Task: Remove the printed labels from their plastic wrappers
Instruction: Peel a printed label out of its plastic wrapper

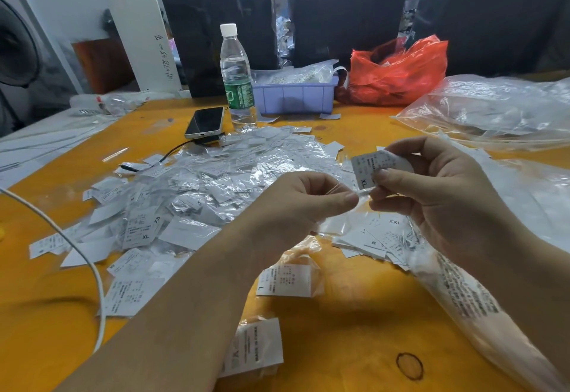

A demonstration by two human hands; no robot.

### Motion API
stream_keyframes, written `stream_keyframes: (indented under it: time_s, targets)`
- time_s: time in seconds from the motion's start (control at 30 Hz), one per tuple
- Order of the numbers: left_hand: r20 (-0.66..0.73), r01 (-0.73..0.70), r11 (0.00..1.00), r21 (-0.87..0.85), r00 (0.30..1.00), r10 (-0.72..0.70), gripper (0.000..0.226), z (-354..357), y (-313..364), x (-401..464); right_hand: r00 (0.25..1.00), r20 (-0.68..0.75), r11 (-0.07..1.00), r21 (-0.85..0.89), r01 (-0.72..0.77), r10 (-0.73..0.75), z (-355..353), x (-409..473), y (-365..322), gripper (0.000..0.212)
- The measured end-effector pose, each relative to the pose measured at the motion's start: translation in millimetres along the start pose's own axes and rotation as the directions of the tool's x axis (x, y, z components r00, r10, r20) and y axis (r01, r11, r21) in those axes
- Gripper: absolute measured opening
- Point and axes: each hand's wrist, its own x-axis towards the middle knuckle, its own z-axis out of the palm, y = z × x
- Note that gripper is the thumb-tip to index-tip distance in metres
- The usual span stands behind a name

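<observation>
My right hand (431, 188) pinches a white printed label (368, 168) marked XL, still partly in its clear plastic wrapper (364, 192). My left hand (305, 200) pinches the wrapper's lower edge between thumb and forefinger, just left of the right hand. Both hands hover above the orange table (354, 314). A big heap of wrapped labels (200, 188) lies to the left and behind. A smaller stack of bare labels (379, 237) lies under my right hand.
A water bottle (237, 73), a phone (206, 121) with a black cable, a purple bin (294, 95), a red plastic bag (398, 73) and clear bags (493, 110) stand at the back. A white cable (92, 268) crosses the left side.
</observation>
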Motion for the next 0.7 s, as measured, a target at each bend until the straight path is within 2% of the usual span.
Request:
stream_keyframes:
  time_s: [0.17,0.37,0.7]
  targets:
    - [-0.011,-0.014,1.0,0.017,1.0,0.014,0.006,-2.9,-2.0,0.7,0.997,0.058,0.999,-0.023,-0.041,0.043,2.1,-1.3,2.3,0.035]
    - [-0.006,-0.023,0.999,-0.026,1.0,0.023,0.008,-3.3,-1.4,1.8,1.0,0.014,0.998,-0.064,0.001,0.0,2.9,-1.9,1.2,0.033]
    - [0.001,-0.024,0.999,-0.021,1.0,0.024,0.008,-2.4,-1.7,2.5,1.0,0.023,0.996,-0.087,0.008,-0.006,5.6,-4.6,-0.6,0.032]
